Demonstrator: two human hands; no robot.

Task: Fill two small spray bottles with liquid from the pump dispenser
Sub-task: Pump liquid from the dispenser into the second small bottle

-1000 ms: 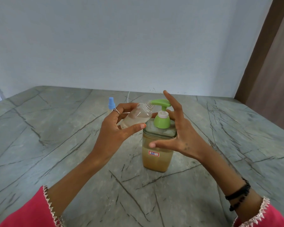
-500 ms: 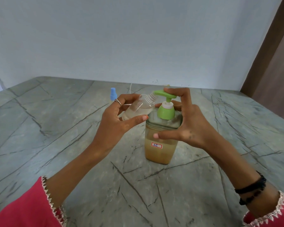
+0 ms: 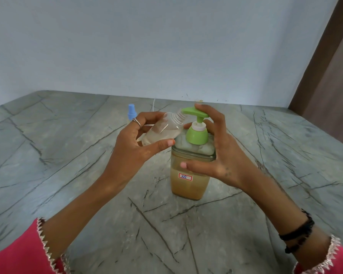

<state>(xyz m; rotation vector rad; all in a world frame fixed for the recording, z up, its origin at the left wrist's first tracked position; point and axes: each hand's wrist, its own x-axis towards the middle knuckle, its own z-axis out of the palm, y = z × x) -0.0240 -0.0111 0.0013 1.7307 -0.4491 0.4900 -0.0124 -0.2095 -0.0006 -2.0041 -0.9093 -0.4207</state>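
Left hand (image 3: 135, 143) grips the light, slick spray bottle (image 3: 162, 129) mid-body, right hand (image 3: 216, 155), fingers loose, tops the pump dispenser (image 3: 192, 161) at three o'clock.

text: "35", handwritten in blue | on: small white sticker with red border (image 3: 185, 177) | place: near face of the pump dispenser (image 3: 189, 182), lower half, over the amber liquid | other readable text: none
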